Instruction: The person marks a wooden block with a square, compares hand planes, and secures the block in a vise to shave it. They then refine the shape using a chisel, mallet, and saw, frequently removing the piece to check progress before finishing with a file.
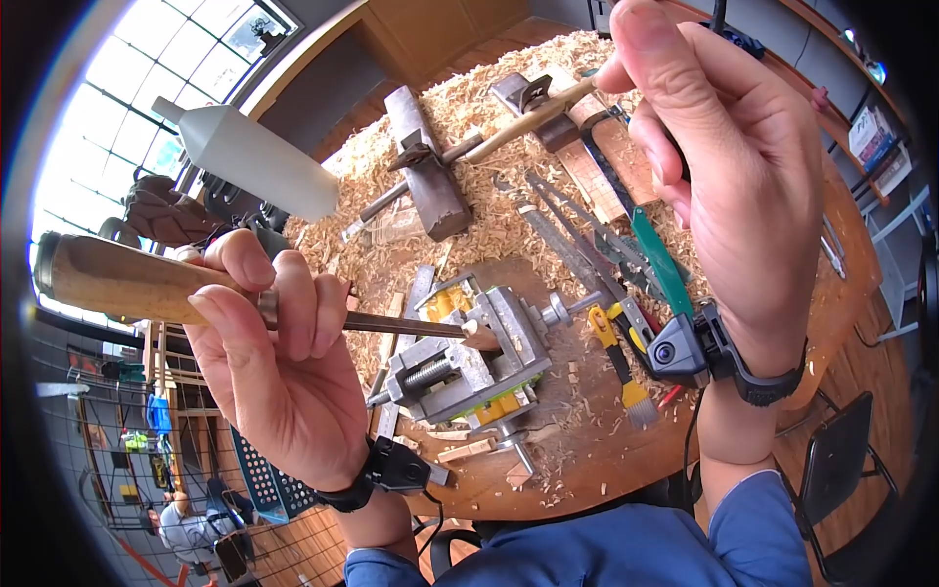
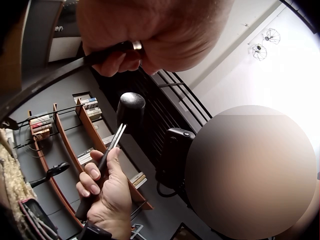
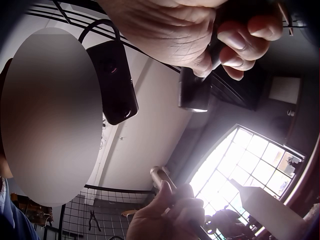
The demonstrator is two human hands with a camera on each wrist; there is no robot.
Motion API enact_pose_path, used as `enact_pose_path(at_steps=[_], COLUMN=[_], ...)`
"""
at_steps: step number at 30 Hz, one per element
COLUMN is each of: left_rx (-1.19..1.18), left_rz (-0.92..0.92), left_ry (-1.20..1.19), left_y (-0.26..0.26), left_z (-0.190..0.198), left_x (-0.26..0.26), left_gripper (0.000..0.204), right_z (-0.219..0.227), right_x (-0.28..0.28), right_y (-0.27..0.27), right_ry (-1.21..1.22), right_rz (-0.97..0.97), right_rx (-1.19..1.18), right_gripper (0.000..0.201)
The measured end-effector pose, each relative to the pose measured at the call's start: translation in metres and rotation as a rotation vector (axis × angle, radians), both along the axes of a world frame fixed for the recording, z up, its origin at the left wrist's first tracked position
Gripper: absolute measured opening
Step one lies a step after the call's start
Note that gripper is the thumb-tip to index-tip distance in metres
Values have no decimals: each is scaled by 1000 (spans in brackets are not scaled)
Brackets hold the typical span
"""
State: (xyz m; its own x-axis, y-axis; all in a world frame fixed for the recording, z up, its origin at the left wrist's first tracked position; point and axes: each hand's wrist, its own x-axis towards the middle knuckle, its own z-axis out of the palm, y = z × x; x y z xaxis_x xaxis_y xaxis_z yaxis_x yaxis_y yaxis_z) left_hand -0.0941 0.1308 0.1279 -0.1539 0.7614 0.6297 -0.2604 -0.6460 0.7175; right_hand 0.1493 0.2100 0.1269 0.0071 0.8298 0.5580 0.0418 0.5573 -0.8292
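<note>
My left hand [image 1: 284, 362] grips a chisel [image 1: 137, 279] near the ferrule, its wooden handle pointing left and its steel blade slanting right. The blade's tip is right at a small pale wood piece [image 1: 481, 336], held between the jaws of a metal vise [image 1: 518, 342]. Raised at the upper right, my right hand [image 1: 753, 176] holds a mallet by its dark handle. The mallet's black cylindrical head [image 2: 131, 110] shows in the left wrist view, above the fist; in the head view it is mostly out of frame.
Wood shavings [image 1: 362, 147] cover much of the round bench [image 1: 587, 470]. Behind the vise lie a wooden hand plane [image 1: 425, 186], a saw with a green handle [image 1: 660, 259] and a yellow-handled brush [image 1: 616, 362]. A white bottle [image 1: 254, 161] stands at the back left.
</note>
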Motion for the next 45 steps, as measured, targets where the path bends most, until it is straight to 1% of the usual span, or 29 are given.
enact_pose_path(at_steps=[4,6,9,19,21,24,25,27,28,29,30,31,33,34,35,38,40,42,43,44,45], left_rx=[5,28,21,20,20,69,60,55,81,97,114,106,19,1,13,-28,-29,-27,-35,-32,-28], left_rz=[-9,22,59,78,61,29,98,164,183,197,212,192,135,119,109,61,45,43,33,39,44], left_ry=[9,2,-2,4,32,51,36,99,157,178,199,186,70,40,37,-51,-57,-41,-47,-21,8], left_y=[0,1,0,-5,-9,-9,-10,-11,-8,-6,-4,-1,-3,-2,-1,4,4,5,4,4,4], left_z=[-1,-4,-4,-3,-1,-3,-5,-9,-10,-12,-15,-17,-12,-10,-8,-8,-8,-7,-7,-7,-5], left_x=[-1,-3,0,3,9,7,11,9,7,5,3,2,7,8,6,3,2,3,3,3,3], left_gripper=[25,31,32,33,20,24,26,28,30,33,35,38,36,33,33,27,27,26,26,26,26], right_z=[0,0,0,1,2,5,5,5,9,6,4,12,45,66,91,172,204,220,244,258,261], right_x=[0,0,1,1,1,-1,-3,-10,-14,-14,-15,-7,0,3,7,13,2,-7,-21,-33,-35], right_y=[0,-1,-1,-1,-1,-1,-2,-8,-13,-14,-14,-15,-18,-13,-7,-12,1,-6,-33,-36,-34], right_ry=[-2,-4,-10,-27,-30,-43,-46,-42,36,-39,-35,-110,-227,-300,-376,-657,-586,-471,-686,-755,-778], right_rz=[-1,1,1,7,8,5,2,-10,7,33,33,65,5,-1,-14,89,21,-62,-27,-7,-9], right_rx=[1,0,0,4,7,6,8,-14,-137,-45,17,56,178,328,471,684,782,771,798,815,809], right_gripper=[42,42,41,40,40,40,40,40,34,37,35,33,31,28,25,36,37,37,32,32,32])
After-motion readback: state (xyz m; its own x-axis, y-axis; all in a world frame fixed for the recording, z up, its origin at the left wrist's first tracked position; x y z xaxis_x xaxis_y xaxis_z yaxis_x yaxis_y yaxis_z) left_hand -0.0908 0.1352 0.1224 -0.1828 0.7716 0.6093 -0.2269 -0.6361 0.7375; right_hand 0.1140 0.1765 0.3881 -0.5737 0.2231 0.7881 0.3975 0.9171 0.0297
